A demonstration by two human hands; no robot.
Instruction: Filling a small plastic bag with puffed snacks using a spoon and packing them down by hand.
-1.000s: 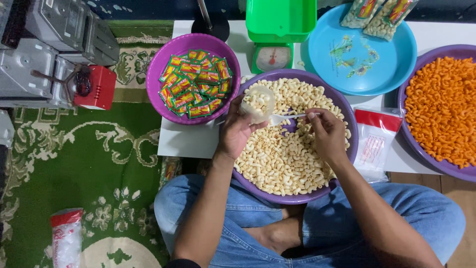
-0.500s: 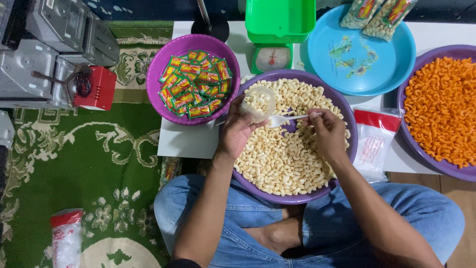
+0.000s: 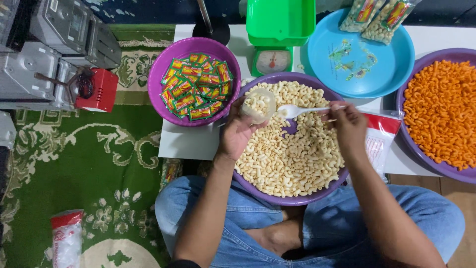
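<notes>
Green patterned carpet (image 3: 94, 164) covers the floor, and a low white tabletop (image 3: 191, 141) stands on it before a seated person in blue jeans (image 3: 238, 223).

Centre: a large purple basin (image 3: 292, 198) rests at the tabletop's near edge, filled with pale macaroni-shaped puffed snacks (image 3: 287, 159).

Left hand (image 3: 235, 131): fingers closed around a small clear plastic bag (image 3: 258, 105), held open-mouthed above the basin's far left part and partly filled with the pale snacks.

Right hand (image 3: 349, 126): fingers pinched on the handle end of a white plastic spoon (image 3: 302, 110). The spoon lies roughly level over the basin, its bowl just beside the bag's mouth.

Surroundings:
- A smaller purple bowl (image 3: 166, 59) to the left holds green and red sachets (image 3: 196, 84).
- A green kitchen scale (image 3: 275, 34) stands behind the basin.
- A blue plate (image 3: 377, 74) carries two sealed snack packets (image 3: 379, 17) at its far rim.
- Another purple basin (image 3: 411, 74) at the right edge holds orange macaroni snacks (image 3: 441, 109).
- A stack of empty clear bags with a red strip (image 3: 382, 131) lies between the two basins, partly under the right hand.
- A grey machine with a red box (image 3: 54, 64) sits on the floor, left.
- A further red-topped pack of bags (image 3: 64, 238) lies on the carpet.
</notes>
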